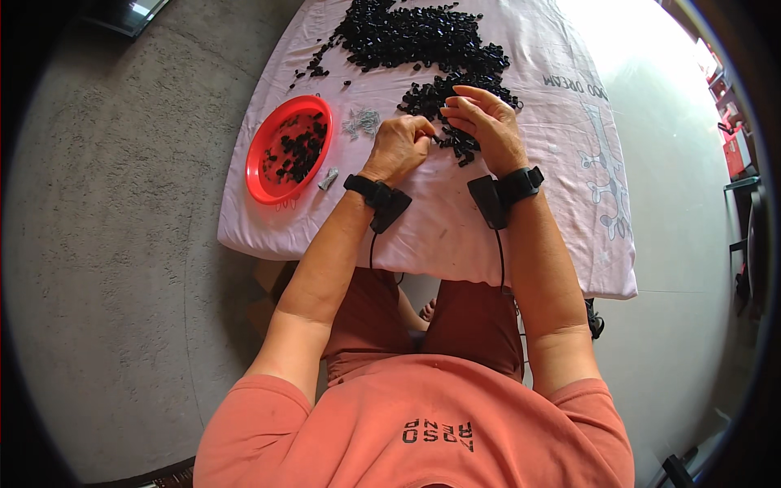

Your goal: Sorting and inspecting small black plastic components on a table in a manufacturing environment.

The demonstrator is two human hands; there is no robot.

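Note:
My left hand (399, 148) is closed in a pinch over the pink cloth. A small dark bit shows at its fingertips, too small to name. Beside it, my right hand (492, 130) has its fingers stretched out to the left, above a heap of small shiny black pieces (419, 100). Nothing shows gripped in the right hand, though its palm side is hidden. Several loose black pieces (460, 150) lie between the two hands. Left of my left hand is a small pile of thin silvery pieces (362, 122).
A red plastic bowl (254, 154) with black pieces in it stands at the table's left. Next to it lies a small silvery object (328, 179). A larger black heap (407, 37) covers the far part of the cloth-covered table (561, 236). Cables (500, 256) hang from both wrist straps.

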